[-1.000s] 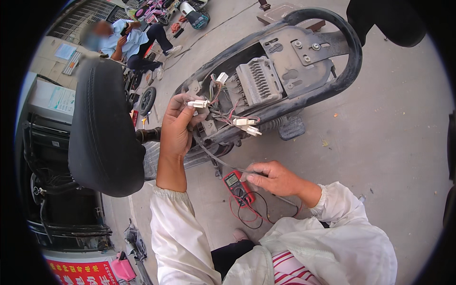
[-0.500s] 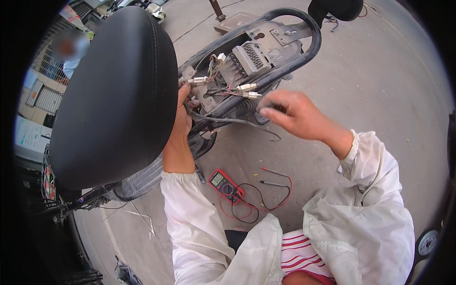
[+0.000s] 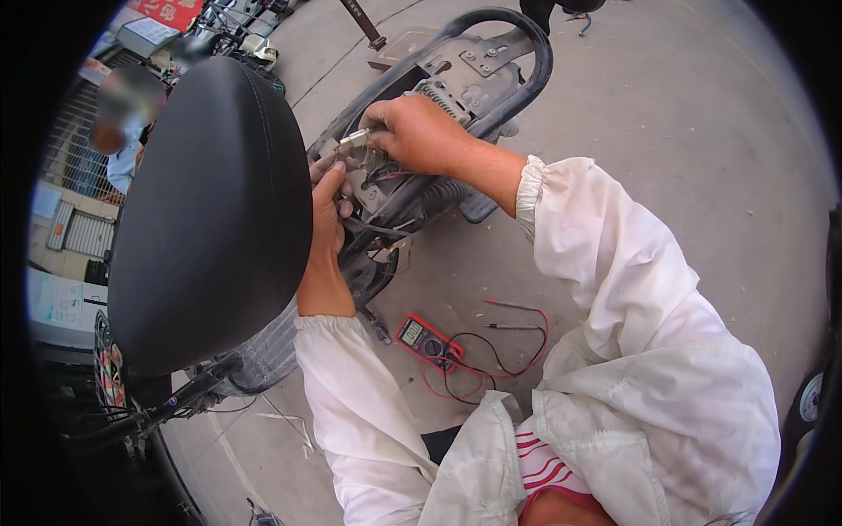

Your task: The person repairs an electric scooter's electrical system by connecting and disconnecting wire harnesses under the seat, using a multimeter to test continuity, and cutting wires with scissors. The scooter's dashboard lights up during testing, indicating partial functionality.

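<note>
— Now, where are the two hands?

— Both are in the opened rear bay of the scooter frame (image 3: 517, 83), behind the raised black seat (image 3: 210, 210). The right hand (image 3: 421, 131) lies over the wiring with its fingers curled, pinching a small pale connector (image 3: 353, 138) at the bay's left edge. The left hand (image 3: 329, 215) comes up from below, fingers bent into the wire bundle (image 3: 386, 180) just under that connector; whether it actually grips a wire I cannot tell, since the seat edge and the right hand hide its fingertips.

— And the meter?

— A red multimeter (image 3: 427, 340) lies flat on the concrete ground (image 3: 684, 131), between the person's white sleeves and well apart from either hand. Its red and black leads (image 3: 504, 351) loop beside it, with the two probes (image 3: 513, 316) lying loose to the right.

— Anything else nearby?

— A grey finned box (image 3: 443, 96) sits in the bay just beyond the right hand's knuckles.
</note>
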### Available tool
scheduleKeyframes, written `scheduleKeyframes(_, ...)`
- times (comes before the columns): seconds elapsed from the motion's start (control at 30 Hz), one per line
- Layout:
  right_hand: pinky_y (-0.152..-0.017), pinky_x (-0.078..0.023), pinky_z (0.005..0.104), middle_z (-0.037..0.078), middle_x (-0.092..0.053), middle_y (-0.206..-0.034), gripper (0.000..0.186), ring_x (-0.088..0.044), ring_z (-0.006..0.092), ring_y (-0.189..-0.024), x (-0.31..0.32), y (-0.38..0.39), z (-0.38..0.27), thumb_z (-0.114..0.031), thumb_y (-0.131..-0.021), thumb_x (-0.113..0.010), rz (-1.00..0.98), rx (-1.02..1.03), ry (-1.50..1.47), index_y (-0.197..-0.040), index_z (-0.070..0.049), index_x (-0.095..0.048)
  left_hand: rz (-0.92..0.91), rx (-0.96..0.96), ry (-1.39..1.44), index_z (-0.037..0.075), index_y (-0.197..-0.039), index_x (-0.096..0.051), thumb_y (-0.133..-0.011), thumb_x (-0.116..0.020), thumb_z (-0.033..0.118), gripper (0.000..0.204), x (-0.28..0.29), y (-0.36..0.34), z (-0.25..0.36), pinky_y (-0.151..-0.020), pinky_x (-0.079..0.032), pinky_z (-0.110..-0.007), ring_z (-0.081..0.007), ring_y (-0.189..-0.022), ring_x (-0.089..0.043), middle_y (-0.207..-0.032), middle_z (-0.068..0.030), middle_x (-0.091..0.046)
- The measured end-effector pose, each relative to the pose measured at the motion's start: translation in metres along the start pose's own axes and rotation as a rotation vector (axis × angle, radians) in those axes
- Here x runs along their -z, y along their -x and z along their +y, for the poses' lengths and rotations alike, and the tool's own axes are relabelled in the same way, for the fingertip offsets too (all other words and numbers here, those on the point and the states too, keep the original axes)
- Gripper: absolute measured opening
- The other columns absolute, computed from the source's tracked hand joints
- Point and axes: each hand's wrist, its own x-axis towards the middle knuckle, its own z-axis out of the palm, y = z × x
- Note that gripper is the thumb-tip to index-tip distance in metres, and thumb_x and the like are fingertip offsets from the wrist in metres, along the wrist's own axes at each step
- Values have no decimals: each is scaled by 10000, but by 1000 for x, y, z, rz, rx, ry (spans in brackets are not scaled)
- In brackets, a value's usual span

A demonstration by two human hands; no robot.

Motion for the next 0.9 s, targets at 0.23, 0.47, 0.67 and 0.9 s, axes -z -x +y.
scheduleKeyframes(0.23, -714, -492, 457, 221, -658, -833, 200, -632, 412, -833, 2, 10, 2, -116, -827, -674, 66, -42, -49, -984, 0, -627, 21, 2, 42, -3, -1183, -599, -909, -539, 54, 285, -6, 2, -1, -400, -337, -168, -56, -634, -515, -968, -78, -684)
scheduleKeyframes(0.47, -715, -480, 480, 225, -648, -851, 226, -617, 428, -847, 4, 14, 4, -93, -831, -654, 49, -26, -39, -1024, -1, -579, -2, 28, 42, -24, -1182, -590, -902, -513, 136, 332, -5, 1, -2, -414, -331, -168, -73, -657, -507, -998, -74, -661)
scheduleKeyframes(0.67, -737, -479, 485, 227, -637, -893, 223, -603, 429, -884, 2, 22, 7, -59, -828, -626, 74, 16, -56, -1034, 7, -570, -73, 107, 152, -31, -1174, -580, -927, -495, 181, 337, -1, 2, 0, -459, -402, -209, -146, -702, -546, -1006, -100, -643)
scheduleKeyframes(0.9, -707, -488, 514, 229, -634, -814, 110, -619, 438, -826, 2, 27, 4, -46, -837, -574, 128, 51, -112, -927, 14, -552, -109, 80, 30, -5, -1151, -575, -957, -505, 107, 235, 2, 1, -2, -552, -523, -216, -137, -746, -634, -983, -95, -662)
